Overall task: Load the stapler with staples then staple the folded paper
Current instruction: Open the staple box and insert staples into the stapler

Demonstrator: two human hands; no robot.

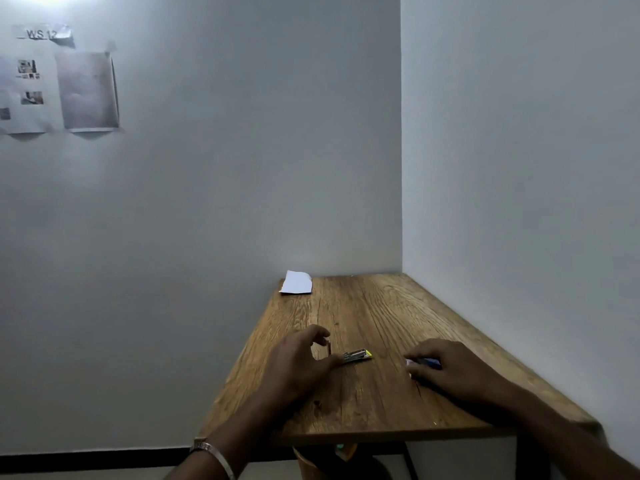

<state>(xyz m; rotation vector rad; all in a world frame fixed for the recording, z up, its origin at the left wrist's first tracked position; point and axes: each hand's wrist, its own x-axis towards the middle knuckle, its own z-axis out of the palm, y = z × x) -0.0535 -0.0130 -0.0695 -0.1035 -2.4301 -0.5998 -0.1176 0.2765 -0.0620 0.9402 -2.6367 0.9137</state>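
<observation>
Stapler (358,356), opened with its metal channel showing, lies on the wooden tabletop (363,313) at lower centre, its near end pinched by the left hand (301,358). Right hand (446,367), lower right, curls over a small blue-and-white box (427,362), mostly hidden; its grip is unclear. Folded paper (296,282) rests at the far left corner.

Yellow-tipped stapler (358,356); white paper (296,282); brown table (381,313) (wood-grained).

Dim, bluish light; glare blooms at top left, soft blur overall, and the wall posters (59,88) bend slightly.
</observation>
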